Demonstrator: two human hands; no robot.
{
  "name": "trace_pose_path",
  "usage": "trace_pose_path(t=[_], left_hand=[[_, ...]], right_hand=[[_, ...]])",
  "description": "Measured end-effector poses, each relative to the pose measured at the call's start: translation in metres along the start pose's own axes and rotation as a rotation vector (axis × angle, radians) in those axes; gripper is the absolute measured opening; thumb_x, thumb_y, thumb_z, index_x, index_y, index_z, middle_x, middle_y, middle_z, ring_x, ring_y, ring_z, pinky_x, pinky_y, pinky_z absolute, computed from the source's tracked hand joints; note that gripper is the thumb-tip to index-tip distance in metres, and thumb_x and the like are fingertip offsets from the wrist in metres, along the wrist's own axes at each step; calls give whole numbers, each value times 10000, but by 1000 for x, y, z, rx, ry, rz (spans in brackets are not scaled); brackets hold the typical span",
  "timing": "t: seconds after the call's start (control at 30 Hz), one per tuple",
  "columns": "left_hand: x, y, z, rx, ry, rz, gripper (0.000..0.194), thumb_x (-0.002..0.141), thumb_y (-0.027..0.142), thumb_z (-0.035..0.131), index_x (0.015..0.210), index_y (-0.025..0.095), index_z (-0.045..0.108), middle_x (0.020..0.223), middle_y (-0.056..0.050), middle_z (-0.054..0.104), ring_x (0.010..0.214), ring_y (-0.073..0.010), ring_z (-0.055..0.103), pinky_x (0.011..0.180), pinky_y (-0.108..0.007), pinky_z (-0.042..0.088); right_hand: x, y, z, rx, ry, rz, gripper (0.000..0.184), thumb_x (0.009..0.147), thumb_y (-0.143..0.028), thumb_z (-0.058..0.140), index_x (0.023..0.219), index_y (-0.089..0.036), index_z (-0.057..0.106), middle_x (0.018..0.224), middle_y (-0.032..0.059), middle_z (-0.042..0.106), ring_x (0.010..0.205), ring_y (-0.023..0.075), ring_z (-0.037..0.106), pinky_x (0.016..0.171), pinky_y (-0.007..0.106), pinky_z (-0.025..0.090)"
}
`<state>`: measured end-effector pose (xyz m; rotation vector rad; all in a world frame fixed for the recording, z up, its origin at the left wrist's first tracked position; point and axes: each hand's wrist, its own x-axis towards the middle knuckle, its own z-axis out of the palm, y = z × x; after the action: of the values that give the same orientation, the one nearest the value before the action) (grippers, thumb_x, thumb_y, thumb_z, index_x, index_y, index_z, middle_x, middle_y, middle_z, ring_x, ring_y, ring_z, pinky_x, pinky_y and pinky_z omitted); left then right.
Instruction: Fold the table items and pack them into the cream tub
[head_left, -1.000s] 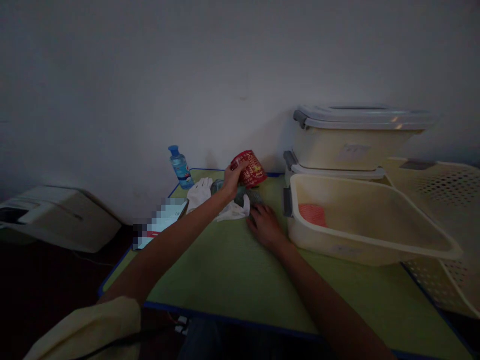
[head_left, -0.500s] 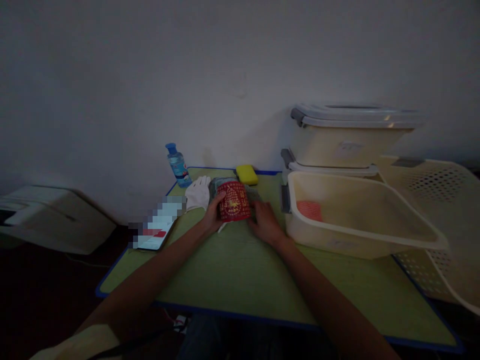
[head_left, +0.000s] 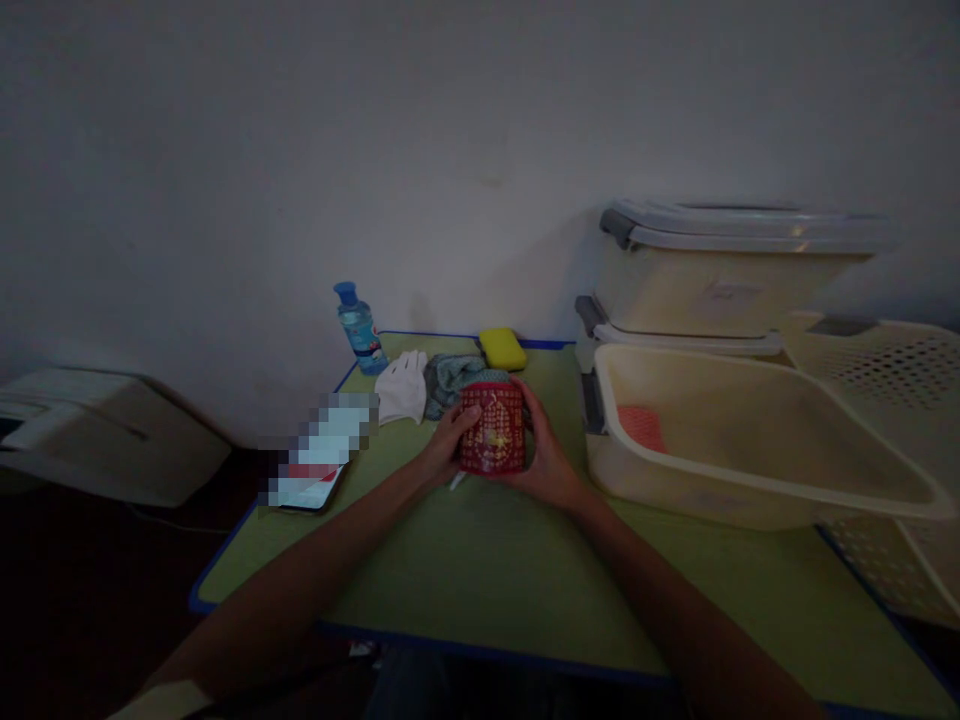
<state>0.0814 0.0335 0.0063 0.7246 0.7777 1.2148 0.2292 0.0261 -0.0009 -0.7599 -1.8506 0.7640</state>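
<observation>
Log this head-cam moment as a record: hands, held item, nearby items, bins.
Left hand: gripping left side of red container
Right hand: gripping its right side
Behind container: gray-green cloth, yellow block
Left of cloth: white glove, blue bottle
Right: open cream tub, pink item inside
Behind tub: stacked lidded bins

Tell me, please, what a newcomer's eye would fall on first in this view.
Probably the red patterned object, held between the left hand and the right hand in mid-picture. Next might come the bright yellow item near the far edge of the green table, then the large open cream bin on the right.
</observation>
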Motion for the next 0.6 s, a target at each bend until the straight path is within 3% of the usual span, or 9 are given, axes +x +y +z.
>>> trace_pose_path(t=[0.27,0.47,0.6], left_hand=[[-11,-6,5,-128,-128,-50,572,450,429,795,889,157,549,885,-61,671,797,-220,644,744,-345,517],[-5,-8,-1,84,-83,41,637,437,418,789,947,159,509,859,-50,637,735,-190,618,670,-318,509],[0,-6,-6,283,-108,147,695,405,367,800,997,167,495,913,-53,625,822,-211,600,743,-345,490]], right_hand=[[-4,9,-3,72,67,-12,1024,516,-362,799,1352,-306,210,1389,93,295,1267,299,331,1015,471,344],[-3,1,-1,11,21,-19,1083,512,-359,802,1358,-296,128,1393,104,253,1276,296,307,1048,475,291],[-5,-4,0,-41,12,-8,1139,480,-349,818,1358,-272,96,1397,123,218,1280,304,292,1053,469,284]])
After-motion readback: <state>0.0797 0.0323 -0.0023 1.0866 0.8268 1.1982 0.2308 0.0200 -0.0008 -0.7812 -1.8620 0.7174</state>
